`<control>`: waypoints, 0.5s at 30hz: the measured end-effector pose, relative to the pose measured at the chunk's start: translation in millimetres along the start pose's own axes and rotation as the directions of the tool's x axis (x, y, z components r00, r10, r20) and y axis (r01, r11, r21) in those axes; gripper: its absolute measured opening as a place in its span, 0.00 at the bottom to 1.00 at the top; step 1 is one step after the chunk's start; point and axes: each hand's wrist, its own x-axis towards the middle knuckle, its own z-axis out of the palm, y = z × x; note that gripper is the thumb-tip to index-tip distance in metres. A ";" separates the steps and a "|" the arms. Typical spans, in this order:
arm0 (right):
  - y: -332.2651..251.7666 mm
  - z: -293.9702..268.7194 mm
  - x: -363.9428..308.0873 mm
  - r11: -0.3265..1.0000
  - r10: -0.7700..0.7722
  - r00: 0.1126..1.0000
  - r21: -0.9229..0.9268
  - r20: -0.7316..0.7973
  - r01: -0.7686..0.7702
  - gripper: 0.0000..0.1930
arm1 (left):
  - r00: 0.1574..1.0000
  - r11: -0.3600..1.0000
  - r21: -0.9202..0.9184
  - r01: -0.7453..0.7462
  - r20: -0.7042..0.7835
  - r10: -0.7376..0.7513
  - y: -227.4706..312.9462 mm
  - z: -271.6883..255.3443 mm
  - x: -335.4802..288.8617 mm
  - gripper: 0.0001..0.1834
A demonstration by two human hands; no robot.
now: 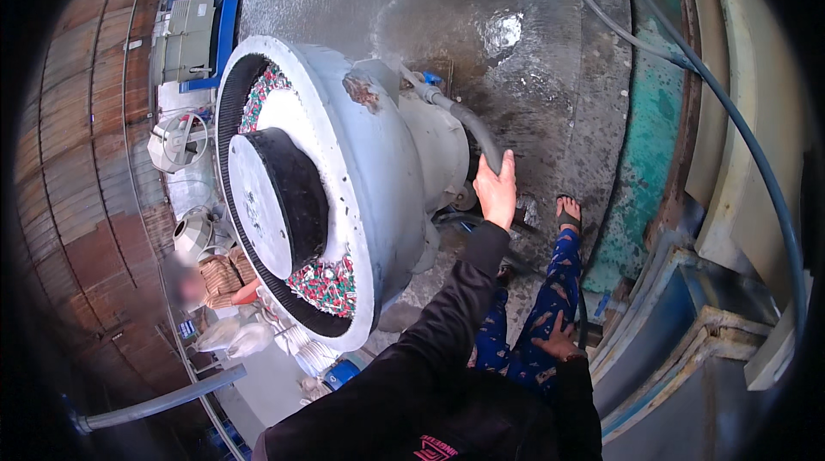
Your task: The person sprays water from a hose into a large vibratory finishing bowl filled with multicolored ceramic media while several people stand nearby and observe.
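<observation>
My left hand [497,193] is closed round the end of a thick grey hose-like tube [468,124], which slants up and left to a thinner, paler pipe end. That tube passes beside the outer side of a large round vibratory tub [378,143], pale grey with a chipped patch. Inside the tub, small red, green and white pieces [326,285] lie in a ring with white foam [288,117], round a black central hub with a flat grey top [262,203]. My right hand [559,341] rests with fingers spread on my thigh, over blue patterned trousers [550,289], holding nothing.
Wet concrete floor [541,109] spreads beyond the tub, with a green strip [653,109] at the right. A dark hose [730,100] hangs along the right side near worn metal-edged bins [679,323]. Far left are a person in striped clothing [225,279] and a grey-and-blue machine [191,36].
</observation>
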 end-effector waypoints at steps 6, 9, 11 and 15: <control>-5.6 -35.3 -18.3 1.000 -0.003 0.996 0.011 0.093 0.002 0.60 | 0.985 0.977 -0.128 0.170 0.026 -0.169 16.9 -9.3 36.8 0.10; 0.2 -36.3 -7.7 0.999 -0.003 0.998 -0.035 0.066 0.005 0.60 | 0.985 0.978 -0.114 0.173 0.010 -0.173 19.1 -11.4 47.6 0.11; -0.4 -39.1 -7.1 1.000 -0.006 0.998 -0.028 0.058 0.007 0.60 | 0.983 0.982 -0.063 0.179 -0.023 -0.181 22.5 -13.8 52.8 0.11; -0.4 -49.8 -9.1 0.999 -0.024 0.997 -0.030 0.078 0.027 0.59 | 0.954 0.795 0.529 -0.296 0.118 0.276 22.0 -11.0 44.8 0.22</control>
